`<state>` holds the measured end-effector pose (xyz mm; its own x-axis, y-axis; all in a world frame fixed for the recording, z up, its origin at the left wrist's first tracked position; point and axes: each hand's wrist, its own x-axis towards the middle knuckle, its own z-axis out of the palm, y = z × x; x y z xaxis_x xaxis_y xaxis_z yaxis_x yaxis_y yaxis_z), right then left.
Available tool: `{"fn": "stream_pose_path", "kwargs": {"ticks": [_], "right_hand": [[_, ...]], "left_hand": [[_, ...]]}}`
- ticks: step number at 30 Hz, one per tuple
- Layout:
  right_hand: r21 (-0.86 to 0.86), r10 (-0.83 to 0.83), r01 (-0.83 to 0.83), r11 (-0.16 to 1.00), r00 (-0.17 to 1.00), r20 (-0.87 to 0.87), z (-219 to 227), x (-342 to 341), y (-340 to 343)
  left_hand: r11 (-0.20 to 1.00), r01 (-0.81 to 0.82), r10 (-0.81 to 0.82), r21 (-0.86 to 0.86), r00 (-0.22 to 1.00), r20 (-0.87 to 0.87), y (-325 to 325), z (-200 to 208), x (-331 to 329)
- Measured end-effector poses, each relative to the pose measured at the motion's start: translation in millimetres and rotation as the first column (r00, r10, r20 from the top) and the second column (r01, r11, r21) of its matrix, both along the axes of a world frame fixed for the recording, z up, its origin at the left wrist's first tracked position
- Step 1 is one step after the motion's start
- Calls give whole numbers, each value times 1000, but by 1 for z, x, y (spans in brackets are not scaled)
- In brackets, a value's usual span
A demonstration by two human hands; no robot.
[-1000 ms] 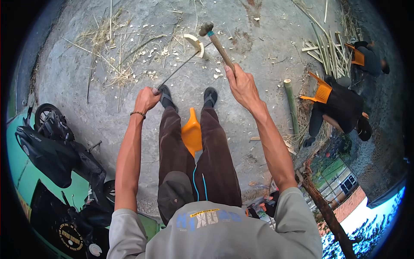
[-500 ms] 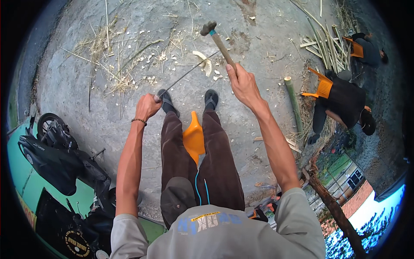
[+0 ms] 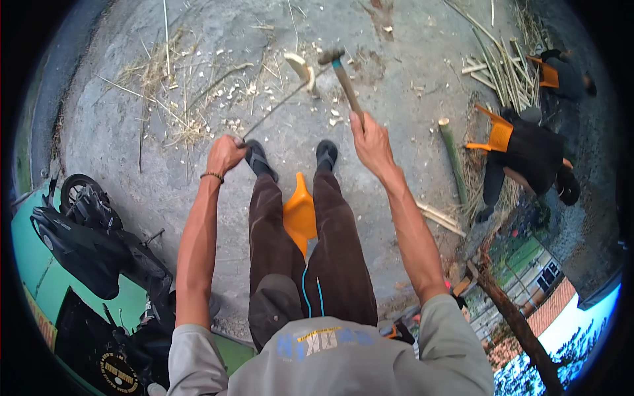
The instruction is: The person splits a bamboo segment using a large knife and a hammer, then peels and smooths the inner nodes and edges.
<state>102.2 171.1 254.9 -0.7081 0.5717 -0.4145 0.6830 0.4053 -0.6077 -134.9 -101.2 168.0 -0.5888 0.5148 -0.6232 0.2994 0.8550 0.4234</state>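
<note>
My left hand (image 3: pixel 226 155) is closed round the handle of a long knife (image 3: pixel 272 113), whose thin dark blade reaches forward and to the right. Its far part meets a curved pale piece of bamboo (image 3: pixel 298 65), which stands tilted off the ground. In my right hand (image 3: pixel 373 144) is a hammer (image 3: pixel 346 88), gripped by its wooden handle. The dark hammer head is raised just right of the bamboo piece, apart from it. Whether the blade is sunk into the bamboo, I cannot tell.
Wood chips and straw litter the concrete (image 3: pixel 218 125). A green bamboo pole (image 3: pixel 453 162) and a stack of split strips (image 3: pixel 503 76) lie right. Two people sit there on orange chairs (image 3: pixel 499 134). A motorcycle (image 3: pixel 86 244) stands left; an orange seat (image 3: pixel 300 211) is between my legs.
The bamboo piece has risen from lying on the ground to a tilted stance at the blade. The hammer has shifted slightly right and down, its head nearer the bamboo piece.
</note>
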Motion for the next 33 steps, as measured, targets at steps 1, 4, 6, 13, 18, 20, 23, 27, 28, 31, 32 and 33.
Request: {"fn": "stream_pose_path", "kwargs": {"ticks": [1,4,6,13,18,20,23,27,28,31,32,33], "right_hand": [[-22,-27,26,999,997,-73,34,-18,4],[18,-74,84,996,947,-314,80,-56,30],[54,-91,128,990,891,-444,72,-56,30],[-12,115,-115,993,993,22,-36,-22,30],[-5,-61,62,998,950,-305,83,-63,35],[-50,-99,86,995,897,-432,103,-61,36],[-69,-132,112,991,799,-587,52,-41,29],[25,51,-51,998,999,4,-65,22,20],[17,57,-58,998,996,64,-88,35,17],[-16,5,-5,1000,1000,25,-48,25,5],[-16,-55,54,998,992,-112,-15,2,13],[-18,-60,58,998,993,-100,18,-10,19]], "left_hand": [[999,0,-1,-35,1000,-24,-4,4,-5],[999,33,-35,-42,998,-51,2,-1,-5],[999,13,-16,-47,997,-74,-9,-8,-4],[994,68,-72,-85,997,-41,12,-3,-2],[986,40,-44,-163,999,-20,-3,6,2],[990,34,-35,-136,999,-4,1,10,-4],[990,58,-64,-126,997,-42,15,10,-13],[983,91,-105,-162,991,-77,24,-1,-25],[982,97,-112,-162,990,-83,21,-11,-27],[995,74,-76,-70,997,-20,18,-19,-12],[995,69,-70,-69,997,-24,24,-18,-12],[994,72,-73,-79,997,-11,26,-16,-5]]}}
